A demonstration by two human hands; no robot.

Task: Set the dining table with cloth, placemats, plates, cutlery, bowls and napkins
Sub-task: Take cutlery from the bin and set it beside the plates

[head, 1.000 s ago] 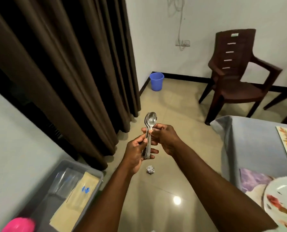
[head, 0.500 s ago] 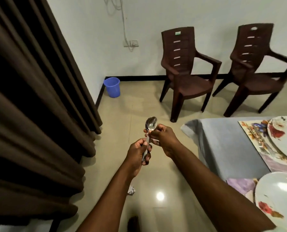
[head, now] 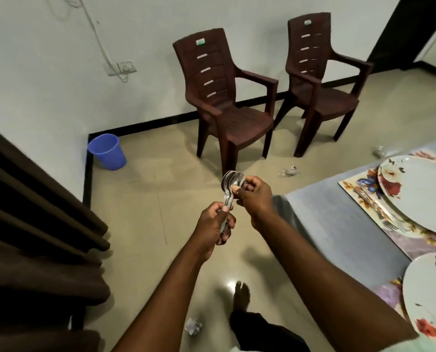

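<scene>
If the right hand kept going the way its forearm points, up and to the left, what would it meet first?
The spoons: the right hand already pinches the top one by its bowl. Beyond them, probably bare floor toward the blue bucket; depth is unclear.

Both forearms come up from the bottom edge, bare from elbow to wrist, no sleeves over them, no watch or band on either wrist. The left hand [head: 215, 222] shows no ring on the fingers that face the camera; the right hand [head: 256, 196] likewise, nails short and plain where they catch the light. Down at the lower right corner, a sliver of pale, light-coloured fabric [head: 420, 345] sits at the top of the right arm, too little of it to tell the cut. Below, one bare foot [head: 242, 297] on the floor, no sandal or sock, and above it a dark trouser leg [head: 260, 329], loose and black-looking.
</scene>
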